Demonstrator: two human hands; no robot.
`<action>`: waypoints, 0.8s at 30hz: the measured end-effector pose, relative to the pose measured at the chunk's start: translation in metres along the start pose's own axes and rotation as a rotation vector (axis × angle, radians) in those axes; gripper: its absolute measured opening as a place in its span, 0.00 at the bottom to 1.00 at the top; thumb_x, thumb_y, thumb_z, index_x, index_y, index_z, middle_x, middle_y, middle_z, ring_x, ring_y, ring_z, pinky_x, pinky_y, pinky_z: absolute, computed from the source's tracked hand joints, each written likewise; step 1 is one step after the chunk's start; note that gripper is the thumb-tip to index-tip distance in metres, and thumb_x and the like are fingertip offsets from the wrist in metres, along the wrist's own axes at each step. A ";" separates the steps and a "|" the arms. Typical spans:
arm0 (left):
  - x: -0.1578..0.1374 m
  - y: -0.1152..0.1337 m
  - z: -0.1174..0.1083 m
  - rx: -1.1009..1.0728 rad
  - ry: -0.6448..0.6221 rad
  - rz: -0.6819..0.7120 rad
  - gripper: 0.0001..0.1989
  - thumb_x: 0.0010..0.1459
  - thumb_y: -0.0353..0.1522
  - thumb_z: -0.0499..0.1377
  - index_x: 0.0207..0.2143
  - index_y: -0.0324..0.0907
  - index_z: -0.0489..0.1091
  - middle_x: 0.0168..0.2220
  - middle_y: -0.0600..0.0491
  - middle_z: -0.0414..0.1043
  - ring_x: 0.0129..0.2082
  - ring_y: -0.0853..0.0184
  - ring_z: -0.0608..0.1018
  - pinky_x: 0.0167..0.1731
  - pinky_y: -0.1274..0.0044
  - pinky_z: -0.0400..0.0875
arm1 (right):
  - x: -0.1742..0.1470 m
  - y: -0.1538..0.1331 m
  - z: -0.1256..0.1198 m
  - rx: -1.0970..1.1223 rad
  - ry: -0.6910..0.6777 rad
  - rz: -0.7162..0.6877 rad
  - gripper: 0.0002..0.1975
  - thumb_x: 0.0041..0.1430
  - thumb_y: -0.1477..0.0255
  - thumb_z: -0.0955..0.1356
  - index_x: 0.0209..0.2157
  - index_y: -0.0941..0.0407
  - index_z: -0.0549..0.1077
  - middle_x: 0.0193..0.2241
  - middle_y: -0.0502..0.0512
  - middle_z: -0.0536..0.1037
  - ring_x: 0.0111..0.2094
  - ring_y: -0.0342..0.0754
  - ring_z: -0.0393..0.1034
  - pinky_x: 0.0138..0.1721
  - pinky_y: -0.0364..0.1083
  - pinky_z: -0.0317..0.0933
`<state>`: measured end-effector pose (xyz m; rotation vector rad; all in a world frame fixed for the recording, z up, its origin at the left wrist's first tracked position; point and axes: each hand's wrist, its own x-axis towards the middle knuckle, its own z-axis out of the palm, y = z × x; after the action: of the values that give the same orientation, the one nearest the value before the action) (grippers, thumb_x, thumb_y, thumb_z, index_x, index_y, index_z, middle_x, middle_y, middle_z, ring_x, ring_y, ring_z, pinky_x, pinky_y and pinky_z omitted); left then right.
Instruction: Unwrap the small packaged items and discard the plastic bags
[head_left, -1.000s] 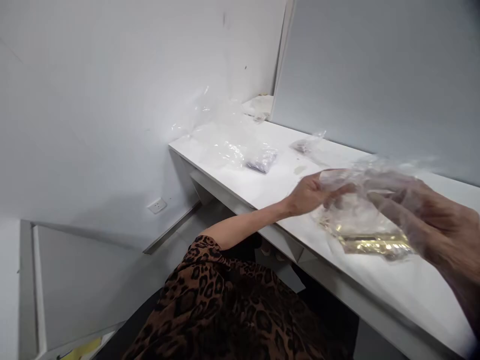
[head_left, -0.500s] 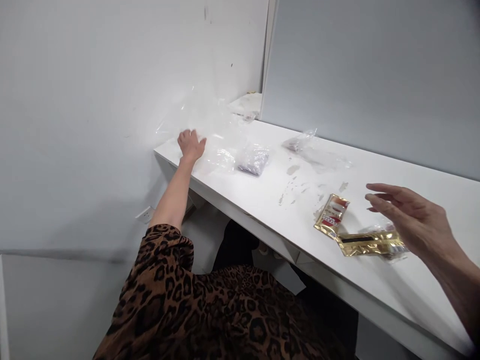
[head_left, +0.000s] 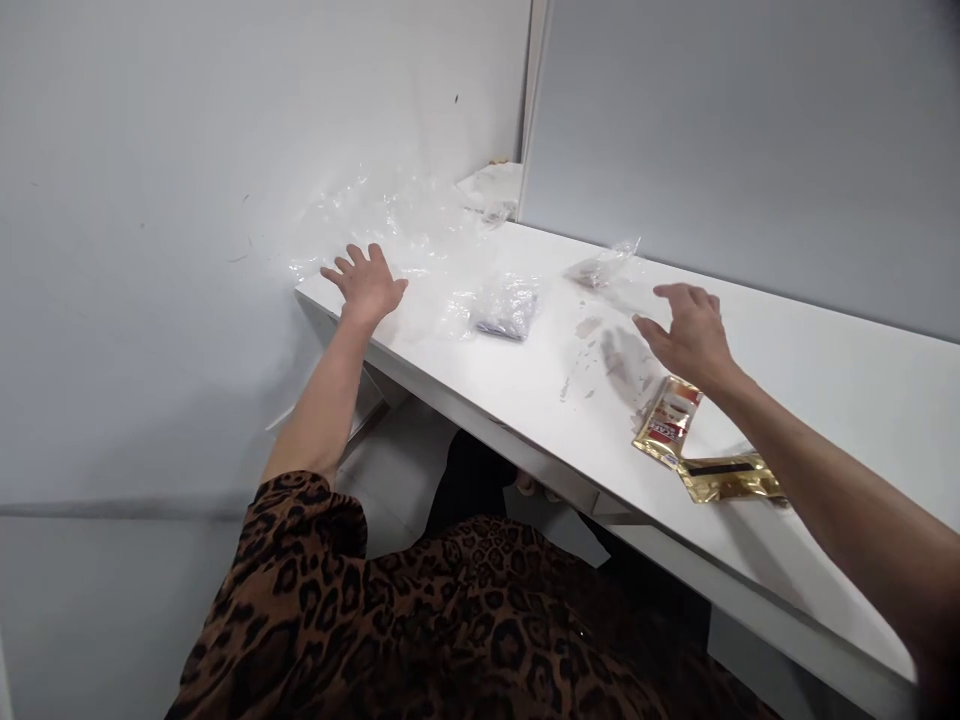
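Observation:
My left hand [head_left: 365,285], fingers spread, is at the left end of the white table, at the near edge of a large crumpled clear plastic sheet or bag [head_left: 420,225]. Beside that plastic lies a small folded greyish-purple packet [head_left: 504,318] in clear wrapping. My right hand [head_left: 690,330] hovers over the table with thumb and fingers apart and nothing between them. It is nearest to a clear plastic bag [head_left: 600,268] holding something brownish. Under the right wrist lie a gold and red coffee sachet [head_left: 670,420] and a gold sachet with a black strip [head_left: 724,477], partly hidden by my forearm.
The white table [head_left: 540,400] runs from the left wall to the lower right, with worn marks on its top. A grey panel [head_left: 735,150] rises along its back edge. White papers [head_left: 491,188] lie in the far corner.
My right hand has moved left and away from me, from beside the gold sachets towards the clear bag. My left hand's fingers have spread wider.

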<state>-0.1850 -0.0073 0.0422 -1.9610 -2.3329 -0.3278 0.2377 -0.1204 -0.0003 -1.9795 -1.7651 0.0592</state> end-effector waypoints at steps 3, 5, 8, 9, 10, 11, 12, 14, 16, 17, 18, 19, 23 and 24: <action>-0.023 0.018 -0.004 -0.148 0.145 0.155 0.34 0.66 0.53 0.54 0.66 0.43 0.64 0.73 0.35 0.53 0.74 0.35 0.53 0.69 0.41 0.40 | 0.036 0.004 0.015 -0.142 -0.015 0.093 0.33 0.62 0.67 0.67 0.66 0.63 0.63 0.70 0.76 0.60 0.69 0.71 0.52 0.66 0.67 0.50; -0.037 0.038 -0.001 -0.307 0.131 0.313 0.30 0.66 0.52 0.55 0.63 0.45 0.68 0.71 0.38 0.59 0.74 0.40 0.55 0.71 0.44 0.44 | 0.054 0.008 0.022 -0.110 -0.045 0.198 0.26 0.60 0.69 0.69 0.59 0.63 0.69 0.63 0.76 0.69 0.67 0.72 0.56 0.65 0.69 0.50; -0.062 0.075 0.014 -0.665 -0.022 0.517 0.25 0.65 0.49 0.59 0.57 0.44 0.71 0.65 0.40 0.67 0.69 0.48 0.66 0.71 0.54 0.56 | 0.062 0.014 0.027 0.144 -0.050 0.313 0.03 0.55 0.73 0.70 0.33 0.56 0.74 0.38 0.66 0.78 0.52 0.66 0.69 0.57 0.64 0.59; -0.071 0.089 0.021 -0.823 -0.102 0.538 0.24 0.63 0.47 0.62 0.55 0.43 0.72 0.63 0.41 0.69 0.67 0.50 0.69 0.70 0.57 0.59 | 0.060 0.015 0.026 0.239 -0.038 0.321 0.04 0.54 0.73 0.70 0.27 0.54 0.72 0.31 0.61 0.76 0.45 0.62 0.71 0.53 0.60 0.63; -0.081 0.105 0.028 -0.992 -0.195 0.518 0.24 0.61 0.46 0.64 0.54 0.43 0.73 0.62 0.41 0.71 0.66 0.50 0.71 0.69 0.59 0.61 | 0.056 0.015 0.025 0.325 -0.020 0.318 0.07 0.55 0.72 0.71 0.24 0.53 0.70 0.27 0.57 0.73 0.37 0.57 0.70 0.46 0.57 0.65; -0.090 0.120 0.036 -1.164 -0.303 0.462 0.24 0.58 0.46 0.67 0.53 0.44 0.74 0.62 0.42 0.71 0.65 0.50 0.72 0.67 0.61 0.63 | 0.050 0.014 0.023 0.403 -0.001 0.306 0.09 0.55 0.70 0.71 0.24 0.53 0.69 0.24 0.53 0.70 0.31 0.52 0.67 0.40 0.53 0.65; -0.098 0.137 0.043 -1.321 -0.432 0.376 0.25 0.56 0.45 0.69 0.53 0.44 0.74 0.62 0.42 0.71 0.64 0.50 0.74 0.66 0.62 0.65 | 0.043 0.013 0.020 0.472 0.016 0.290 0.09 0.56 0.67 0.71 0.25 0.52 0.70 0.23 0.51 0.69 0.27 0.49 0.63 0.34 0.51 0.63; -0.111 0.170 0.054 -1.557 -0.736 0.128 0.27 0.53 0.45 0.71 0.52 0.44 0.74 0.61 0.40 0.70 0.59 0.50 0.77 0.60 0.63 0.71 | 0.024 0.007 0.013 0.606 0.045 0.256 0.10 0.55 0.61 0.73 0.27 0.52 0.73 0.23 0.49 0.70 0.23 0.45 0.59 0.27 0.47 0.58; -0.117 0.201 0.062 -1.691 -1.033 -0.153 0.27 0.54 0.46 0.71 0.50 0.41 0.73 0.58 0.36 0.71 0.50 0.52 0.82 0.52 0.64 0.77 | 0.002 -0.002 0.005 0.755 0.064 0.193 0.14 0.53 0.57 0.75 0.29 0.52 0.76 0.24 0.49 0.72 0.23 0.44 0.62 0.25 0.46 0.58; -0.118 0.215 0.065 -1.748 -1.138 -0.270 0.24 0.56 0.45 0.70 0.48 0.40 0.73 0.55 0.36 0.72 0.44 0.55 0.83 0.47 0.65 0.78 | -0.010 -0.006 0.001 0.823 0.066 0.156 0.16 0.51 0.55 0.77 0.30 0.52 0.77 0.25 0.49 0.74 0.24 0.44 0.64 0.26 0.46 0.60; -0.118 0.227 0.067 -1.810 -1.197 -0.357 0.20 0.58 0.43 0.68 0.46 0.39 0.73 0.50 0.38 0.74 0.39 0.59 0.82 0.44 0.67 0.79 | -0.022 -0.010 -0.002 0.878 0.057 0.119 0.18 0.50 0.53 0.78 0.31 0.52 0.78 0.26 0.50 0.75 0.25 0.44 0.65 0.27 0.46 0.61; -0.118 0.237 0.068 -1.871 -1.215 -0.411 0.16 0.61 0.41 0.66 0.44 0.39 0.73 0.44 0.42 0.76 0.35 0.63 0.81 0.43 0.69 0.79 | -0.034 -0.013 -0.004 0.914 0.041 0.081 0.19 0.49 0.53 0.79 0.32 0.52 0.79 0.27 0.50 0.77 0.26 0.45 0.67 0.28 0.46 0.63; -0.122 0.263 0.071 -2.077 -1.127 -0.387 0.04 0.65 0.32 0.62 0.37 0.40 0.73 0.31 0.52 0.75 0.32 0.68 0.80 0.43 0.74 0.79 | -0.076 -0.015 -0.008 0.811 -0.089 -0.029 0.19 0.55 0.50 0.77 0.37 0.51 0.82 0.31 0.51 0.80 0.30 0.46 0.70 0.31 0.47 0.65; -0.123 0.267 0.071 -2.099 -1.115 -0.360 0.05 0.65 0.32 0.63 0.38 0.40 0.73 0.31 0.52 0.75 0.34 0.67 0.81 0.43 0.74 0.79 | -0.084 -0.015 -0.009 0.780 -0.123 -0.051 0.20 0.57 0.49 0.76 0.38 0.52 0.82 0.32 0.52 0.81 0.30 0.47 0.71 0.32 0.48 0.65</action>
<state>0.1045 -0.0686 -0.0205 -1.9863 -2.8860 -3.8116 0.2134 -0.2015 -0.0106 -1.3757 -1.5261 0.7446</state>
